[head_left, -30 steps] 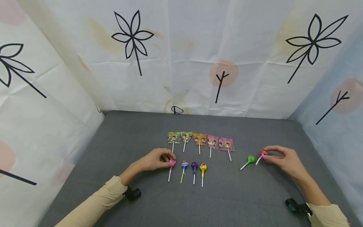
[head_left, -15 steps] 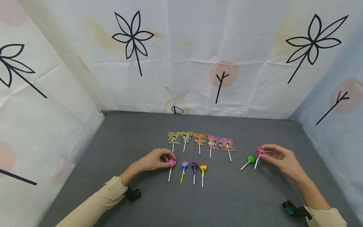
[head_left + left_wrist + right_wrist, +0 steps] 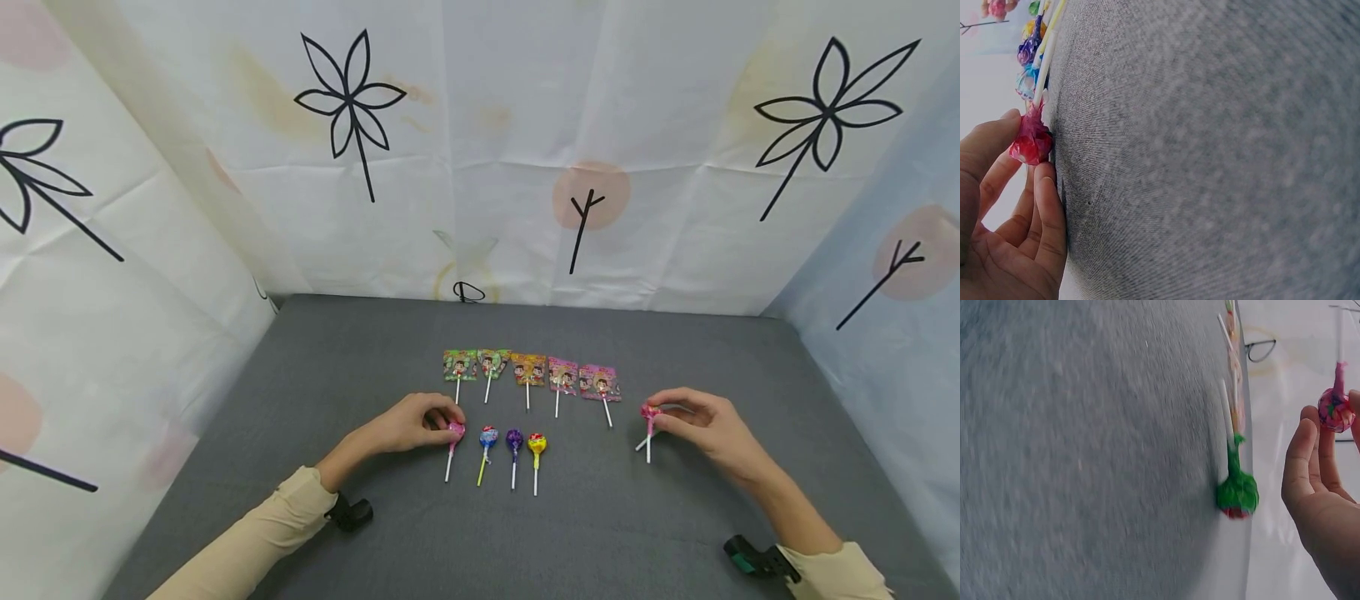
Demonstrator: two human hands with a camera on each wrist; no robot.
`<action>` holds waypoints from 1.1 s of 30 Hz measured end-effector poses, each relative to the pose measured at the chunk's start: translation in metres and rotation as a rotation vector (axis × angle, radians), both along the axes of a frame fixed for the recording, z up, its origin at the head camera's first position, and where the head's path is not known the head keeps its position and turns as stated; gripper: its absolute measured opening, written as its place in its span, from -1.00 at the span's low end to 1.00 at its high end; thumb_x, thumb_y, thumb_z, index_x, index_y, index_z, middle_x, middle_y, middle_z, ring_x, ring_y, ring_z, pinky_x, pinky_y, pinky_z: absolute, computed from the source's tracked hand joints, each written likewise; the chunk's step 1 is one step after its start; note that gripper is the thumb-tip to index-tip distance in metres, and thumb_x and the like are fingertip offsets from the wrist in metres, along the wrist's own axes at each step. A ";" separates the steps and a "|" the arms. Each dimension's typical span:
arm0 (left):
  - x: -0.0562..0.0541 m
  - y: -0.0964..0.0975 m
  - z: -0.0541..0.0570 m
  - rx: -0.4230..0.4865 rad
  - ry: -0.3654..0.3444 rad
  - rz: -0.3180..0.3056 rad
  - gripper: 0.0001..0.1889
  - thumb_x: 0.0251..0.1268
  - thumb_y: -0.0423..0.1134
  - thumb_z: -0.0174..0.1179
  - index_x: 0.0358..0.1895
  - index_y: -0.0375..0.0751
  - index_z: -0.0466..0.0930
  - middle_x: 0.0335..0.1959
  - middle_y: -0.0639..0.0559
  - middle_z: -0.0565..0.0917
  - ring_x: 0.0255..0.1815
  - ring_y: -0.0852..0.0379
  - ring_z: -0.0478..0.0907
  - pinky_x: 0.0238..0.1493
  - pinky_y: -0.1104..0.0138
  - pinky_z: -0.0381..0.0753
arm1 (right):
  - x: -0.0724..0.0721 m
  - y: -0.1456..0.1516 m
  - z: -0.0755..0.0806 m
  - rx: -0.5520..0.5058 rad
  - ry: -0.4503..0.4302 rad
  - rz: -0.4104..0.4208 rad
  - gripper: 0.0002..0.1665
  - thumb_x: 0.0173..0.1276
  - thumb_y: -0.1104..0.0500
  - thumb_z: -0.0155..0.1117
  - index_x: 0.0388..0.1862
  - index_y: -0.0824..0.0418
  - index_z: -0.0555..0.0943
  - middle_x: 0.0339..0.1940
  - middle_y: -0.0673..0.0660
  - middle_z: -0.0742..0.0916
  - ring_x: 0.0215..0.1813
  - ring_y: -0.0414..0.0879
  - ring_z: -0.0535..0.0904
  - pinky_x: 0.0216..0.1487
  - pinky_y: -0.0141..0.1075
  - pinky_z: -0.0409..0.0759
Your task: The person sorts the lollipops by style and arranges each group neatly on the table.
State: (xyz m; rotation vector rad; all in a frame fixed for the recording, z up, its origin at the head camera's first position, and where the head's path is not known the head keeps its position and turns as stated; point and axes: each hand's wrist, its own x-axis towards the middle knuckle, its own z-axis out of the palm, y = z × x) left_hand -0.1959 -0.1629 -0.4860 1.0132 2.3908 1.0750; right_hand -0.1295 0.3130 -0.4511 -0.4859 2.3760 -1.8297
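At the left end of the near row, my left hand [image 3: 411,423] pinches the head of a pink lollipop [image 3: 1030,147], whose white stick points toward me. A blue lollipop [image 3: 488,437], a purple lollipop [image 3: 513,438] and a yellow lollipop [image 3: 537,442] lie to its right. My right hand [image 3: 705,425] holds another pink lollipop [image 3: 1335,411] by its head, raised off the table. Below it lies a green lollipop [image 3: 1238,492]; in the head view its head is hidden behind the hand and the pink one.
Behind the near row, flat-wrapped lollipops lie side by side: two green packets [image 3: 460,365], an orange packet [image 3: 528,368] and two pink packets [image 3: 599,382]. A grey cloth covers the table [image 3: 360,350]. White printed curtains [image 3: 495,125] stand at the back and sides.
My right hand has lifted the pink lollipop and carried it left, over the green one. The left hand stays on its pink lollipop.
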 end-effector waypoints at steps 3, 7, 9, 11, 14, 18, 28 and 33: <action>0.000 0.000 0.000 0.003 0.002 -0.003 -0.79 0.41 -0.20 0.36 0.03 -0.08 0.70 -0.13 0.24 0.65 -0.18 0.23 0.59 -0.16 0.31 0.59 | 0.000 -0.007 -0.002 -0.018 -0.003 0.021 -0.72 0.47 0.40 0.27 0.11 0.48 0.60 0.01 0.46 0.68 -0.04 -0.03 0.71 -0.08 -0.16 0.67; 0.000 0.000 0.000 0.001 0.004 -0.002 -0.79 0.40 -0.20 0.36 0.04 -0.08 0.70 -0.13 0.23 0.65 -0.18 0.23 0.58 -0.16 0.31 0.59 | 0.000 -0.015 -0.006 -0.033 0.004 0.047 -0.70 0.43 0.43 0.30 0.10 0.52 0.58 -0.03 0.42 0.69 -0.06 -0.04 0.71 -0.10 -0.15 0.67; 0.000 0.000 -0.001 -0.001 0.003 0.001 -0.79 0.40 -0.20 0.36 0.03 -0.08 0.70 -0.13 0.23 0.65 -0.18 0.23 0.58 -0.16 0.31 0.59 | 0.001 -0.019 -0.008 -0.038 0.003 0.067 -0.68 0.43 0.44 0.30 0.11 0.54 0.56 -0.03 0.41 0.68 -0.06 -0.05 0.71 -0.11 -0.15 0.68; 0.000 0.000 -0.001 -0.003 0.003 0.004 -0.79 0.40 -0.21 0.36 0.03 -0.08 0.70 -0.13 0.23 0.65 -0.18 0.24 0.58 -0.16 0.31 0.59 | 0.002 -0.022 -0.010 -0.052 -0.009 0.091 -0.66 0.42 0.45 0.30 0.13 0.56 0.54 -0.03 0.42 0.66 -0.04 -0.03 0.70 -0.10 -0.14 0.68; 0.000 0.000 -0.001 0.000 -0.003 0.007 -0.80 0.40 -0.21 0.37 0.02 -0.09 0.70 -0.15 0.23 0.65 -0.19 0.23 0.59 -0.17 0.31 0.59 | 0.005 -0.027 -0.011 -0.066 -0.041 0.112 -0.64 0.42 0.44 0.31 0.14 0.55 0.53 -0.02 0.43 0.65 -0.03 -0.01 0.69 -0.09 -0.18 0.67; 0.000 0.001 0.000 0.008 -0.016 0.010 -0.80 0.40 -0.22 0.37 0.02 -0.09 0.70 -0.17 0.24 0.65 -0.20 0.24 0.60 -0.17 0.31 0.60 | 0.006 -0.034 -0.012 -0.060 -0.074 0.107 -0.64 0.42 0.40 0.34 0.13 0.53 0.55 -0.02 0.43 0.68 -0.01 0.01 0.70 -0.09 -0.23 0.66; 0.001 0.001 0.001 0.023 -0.020 0.008 -0.81 0.40 -0.20 0.36 0.01 -0.08 0.71 -0.18 0.25 0.65 -0.21 0.23 0.60 -0.18 0.31 0.60 | 0.010 -0.047 -0.015 -0.087 -0.145 0.113 -0.61 0.42 0.37 0.35 0.13 0.57 0.54 0.03 0.50 0.65 0.00 0.08 0.72 -0.09 -0.16 0.68; 0.002 0.001 0.002 0.019 -0.018 0.011 -0.82 0.41 -0.20 0.36 0.01 -0.07 0.71 -0.19 0.24 0.65 -0.21 0.23 0.59 -0.18 0.30 0.59 | 0.013 -0.054 -0.019 -0.092 -0.130 0.089 -0.59 0.36 0.39 0.40 0.10 0.58 0.54 -0.03 0.38 0.70 -0.06 -0.03 0.73 -0.14 -0.25 0.67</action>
